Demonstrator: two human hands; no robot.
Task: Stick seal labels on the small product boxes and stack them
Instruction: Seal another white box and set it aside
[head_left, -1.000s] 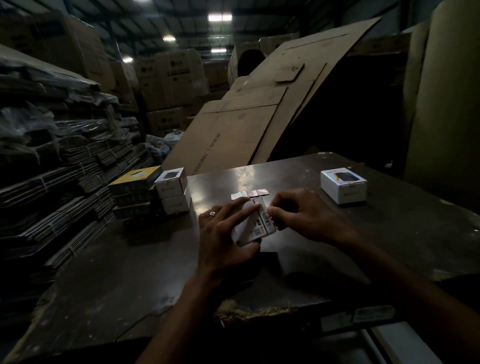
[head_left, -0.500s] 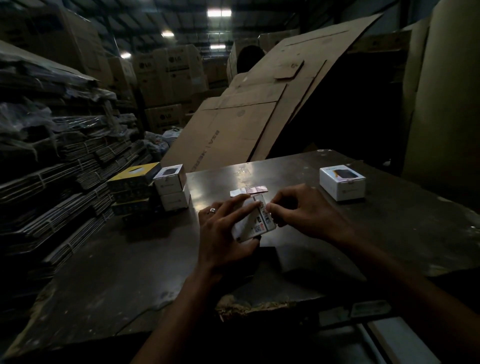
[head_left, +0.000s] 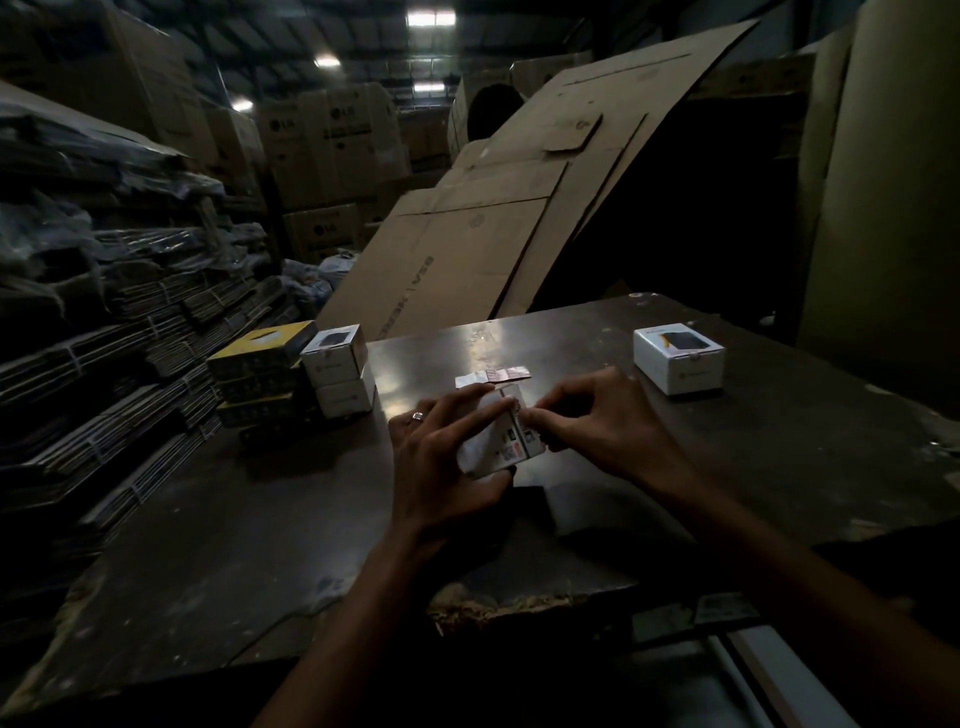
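Observation:
A small white product box (head_left: 501, 441) is tilted up at the middle of the dark table (head_left: 260, 519), its printed side facing me. My left hand (head_left: 441, 457) grips it from the left, fingers over the top and thumb underneath. My right hand (head_left: 597, 423) pinches at the box's right top edge with thumb and forefinger; a seal label there is too small to make out. A strip of seal labels (head_left: 493, 375) lies just behind the box. Two white boxes (head_left: 337, 370) stand stacked at the left. Another white box (head_left: 678, 358) sits alone at the right.
Yellow and dark boxes (head_left: 260, 374) are piled beside the white stack. Bundles of flattened cartons (head_left: 104, 364) fill the left side. Large cardboard sheets (head_left: 493, 234) lean behind the table. The table's near edge (head_left: 498, 608) is chipped.
The box has stayed in both hands. My right fingertips have shifted slightly along its top right edge. The camera has dipped a little.

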